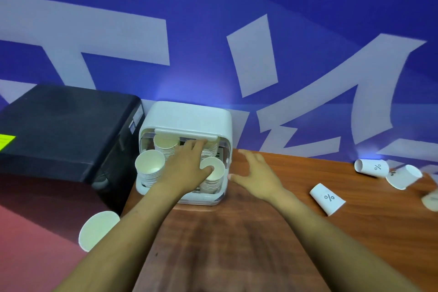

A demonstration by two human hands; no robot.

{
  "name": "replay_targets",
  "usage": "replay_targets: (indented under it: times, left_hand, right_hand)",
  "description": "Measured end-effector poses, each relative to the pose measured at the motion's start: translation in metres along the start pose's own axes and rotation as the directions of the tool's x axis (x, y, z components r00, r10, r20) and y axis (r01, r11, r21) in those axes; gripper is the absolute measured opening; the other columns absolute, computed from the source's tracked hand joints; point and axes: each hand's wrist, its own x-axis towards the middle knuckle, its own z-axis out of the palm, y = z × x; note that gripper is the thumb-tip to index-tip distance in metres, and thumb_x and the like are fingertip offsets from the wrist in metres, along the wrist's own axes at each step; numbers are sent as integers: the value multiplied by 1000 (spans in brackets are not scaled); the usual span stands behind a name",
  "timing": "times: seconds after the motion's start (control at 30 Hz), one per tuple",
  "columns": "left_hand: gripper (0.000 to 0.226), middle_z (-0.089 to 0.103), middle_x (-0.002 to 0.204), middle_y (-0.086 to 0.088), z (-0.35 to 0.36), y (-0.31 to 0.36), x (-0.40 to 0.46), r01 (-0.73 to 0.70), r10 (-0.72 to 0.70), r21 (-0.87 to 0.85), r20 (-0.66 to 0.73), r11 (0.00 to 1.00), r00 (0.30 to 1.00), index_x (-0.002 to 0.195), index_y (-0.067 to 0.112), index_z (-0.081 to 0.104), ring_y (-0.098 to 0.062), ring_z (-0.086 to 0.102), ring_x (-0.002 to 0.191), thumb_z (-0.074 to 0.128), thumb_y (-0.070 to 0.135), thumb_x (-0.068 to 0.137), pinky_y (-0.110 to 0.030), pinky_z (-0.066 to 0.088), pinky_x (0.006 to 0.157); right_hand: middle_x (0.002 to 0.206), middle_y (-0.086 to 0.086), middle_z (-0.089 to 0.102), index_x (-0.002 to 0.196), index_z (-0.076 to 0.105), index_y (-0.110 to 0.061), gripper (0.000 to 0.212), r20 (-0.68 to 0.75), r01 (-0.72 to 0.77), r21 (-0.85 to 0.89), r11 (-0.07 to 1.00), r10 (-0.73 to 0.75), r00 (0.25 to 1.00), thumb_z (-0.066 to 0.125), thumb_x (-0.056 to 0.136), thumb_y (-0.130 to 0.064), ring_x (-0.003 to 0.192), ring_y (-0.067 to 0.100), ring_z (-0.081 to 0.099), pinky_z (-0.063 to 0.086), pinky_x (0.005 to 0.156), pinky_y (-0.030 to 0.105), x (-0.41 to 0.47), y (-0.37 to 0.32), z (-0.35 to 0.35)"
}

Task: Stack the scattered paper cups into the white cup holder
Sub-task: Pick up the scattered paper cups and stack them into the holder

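The white cup holder (187, 116) stands at the table's back left with its front open. It holds stacks of paper cups: one at the front left (149, 165), one at the back left (165, 144), one at the front right (214, 174). My left hand (187, 168) lies flat over the stacks, thumb on the rim of the front right stack, fingers reaching toward the back right stack. My right hand (254, 175) hovers open just right of the holder, holding nothing. Loose cups lie on their sides to the right: one (328, 199) near, two (372, 167) (404, 176) farther back.
A black box (64, 125) sits left of the holder against the blue wall. Another paper cup (97, 230) lies beyond the table's left edge over the red floor. The brown wooden table (237, 239) stretches in front. A blurred cup (431, 197) shows at the right edge.
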Motion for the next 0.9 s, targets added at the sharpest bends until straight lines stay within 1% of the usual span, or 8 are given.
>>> replay_targets:
  times: [0.13, 0.2, 0.3, 0.43, 0.53, 0.63, 0.8, 0.9]
  left_hand:
    - [53, 50, 135, -1, 12, 34, 13, -158, 158, -49, -1, 986, 987, 137, 24, 44, -23, 45, 125, 60, 36, 88, -33, 41, 100]
    - [51, 52, 134, -1, 28, 52, 13, -190, 193, -73, 41, 979, 980, 135, 23, 46, -21, 48, 123, 60, 36, 88, -34, 42, 99]
    - [47, 54, 130, 0, 57, 78, 10, -182, 190, -63, 138, 981, 972, 132, 24, 48, -20, 52, 119, 60, 38, 88, -38, 45, 97]
    - [39, 59, 122, 3, 88, 128, 13, -189, 195, -50, 183, 981, 964, 124, 23, 54, -17, 56, 113, 60, 36, 88, -35, 46, 94]
    - [38, 61, 120, 4, 121, 177, 16, -197, 200, -36, 182, 980, 963, 122, 22, 56, -15, 57, 112, 61, 33, 86, -30, 47, 92]
    - [41, 59, 125, 5, 160, 240, 14, -184, 181, -9, 250, 983, 951, 126, 24, 54, -14, 54, 115, 59, 28, 86, -29, 46, 91]
    - [47, 54, 127, 4, 205, 313, 26, -168, 156, 36, 230, 985, 961, 131, 26, 49, -21, 48, 120, 57, 25, 85, -36, 44, 93]
    - [56, 46, 135, 4, 233, 333, 26, -128, 83, 139, 293, 982, 953, 138, 29, 42, -24, 42, 123, 56, 21, 84, -36, 38, 97]
  right_hand:
    - [138, -2, 42, 139, 40, -28, 62, -16, -110, -38, 993, 110, 994, 64, 84, -43, 118, 17, 51, 44, 97, 33, -20, 32, -20]
    - [132, -2, 49, 131, 50, -25, 51, -24, -140, -53, 989, 138, 990, 64, 85, -40, 116, 16, 52, 43, 96, 30, -30, 50, -33]
    - [115, -3, 62, 118, 60, -23, 36, -36, -195, 1, 981, 195, 980, 65, 85, -37, 101, 13, 58, 45, 85, 26, -45, 81, -54]
    - [96, -6, 64, 110, 63, -22, 29, -55, -238, 44, 970, 240, 969, 64, 85, -37, 87, 13, 60, 47, 77, 27, -61, 138, -87]
    - [94, -7, 65, 107, 64, -22, 25, -41, -249, 66, 966, 252, 967, 63, 85, -34, 87, 15, 61, 49, 79, 30, -75, 190, -112]
    - [90, -10, 61, 106, 63, -25, 22, 10, -253, 39, 967, 253, 967, 61, 86, -34, 86, 14, 60, 47, 77, 31, -91, 252, -147]
    - [93, -7, 64, 104, 62, -26, 19, 5, -250, 50, 967, 250, 968, 63, 86, -33, 88, 14, 61, 49, 80, 30, -102, 334, -210]
    - [91, -6, 62, 107, 62, -24, 23, 11, -250, 18, 968, 250, 968, 63, 86, -34, 87, 14, 60, 46, 78, 28, -101, 371, -236]
